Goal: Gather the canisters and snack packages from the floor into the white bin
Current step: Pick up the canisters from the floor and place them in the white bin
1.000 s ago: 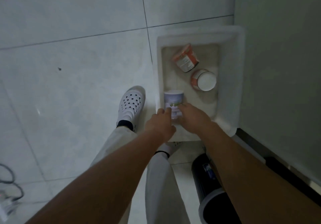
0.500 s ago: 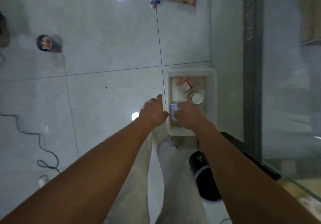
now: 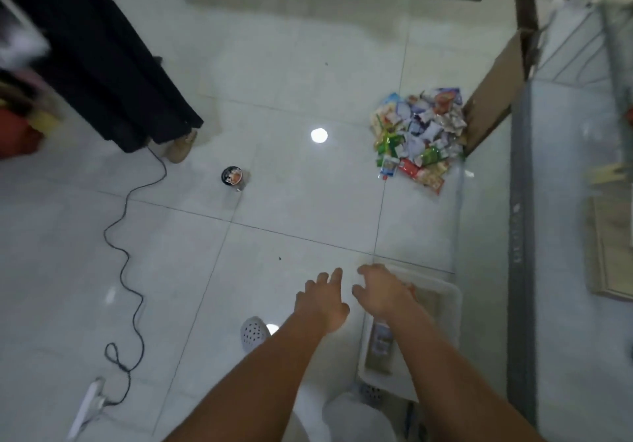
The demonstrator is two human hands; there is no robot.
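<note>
With fingers loose and empty, your right hand [image 3: 380, 290] hovers over the white bin [image 3: 452, 304], your left hand [image 3: 322, 299] just beside it, with the snack packages [image 3: 418, 136] and a dark canister [image 3: 232, 176] well beyond it.

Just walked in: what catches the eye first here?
A bright heap of crinkly snack packages lies on the pale tiles at upper right. A small dark round canister sits alone mid-floor, to its left. Near the bottom, the empty left hand and right hand are stretched forward, the right above the white plastic bin's edge.
</note>
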